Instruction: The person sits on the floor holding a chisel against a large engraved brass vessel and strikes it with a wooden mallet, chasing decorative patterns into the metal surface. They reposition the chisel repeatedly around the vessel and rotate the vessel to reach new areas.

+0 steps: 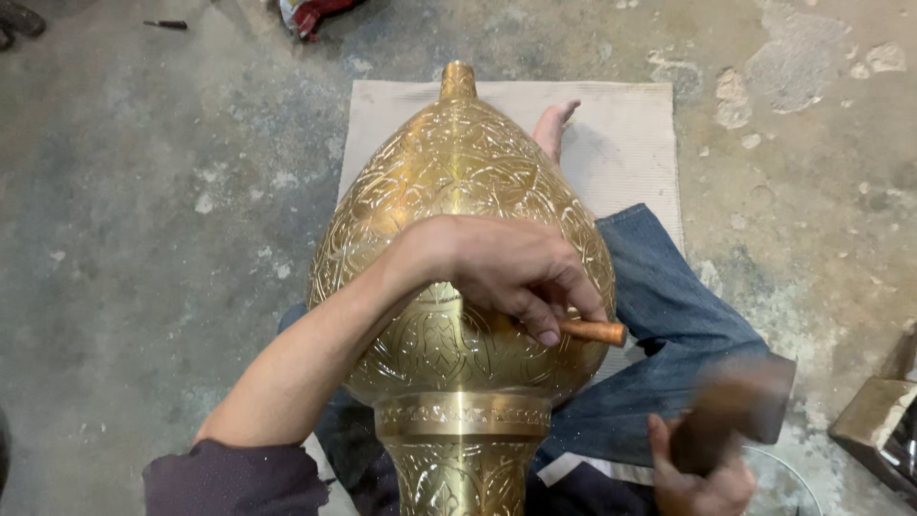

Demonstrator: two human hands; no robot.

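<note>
While the left hand (506, 268) pinches a chisel (592, 332) against the brass vase (458, 172), the right hand (697, 478) grips a blurry mallet (735, 406).

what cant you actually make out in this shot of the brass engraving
Head view only:
- Tip of the copper-coloured punch: hidden under the left hand, so its contact with the brass vessel is unseen.
- Mallet in the right hand: motion-blurred, shape and material unclear.
- Right hand: partly cut off by the bottom edge.
- Vessel's base: cut off by the bottom edge.
- Blocks at the right edge: cut off.
- Small dark tool top left: too small.
</note>
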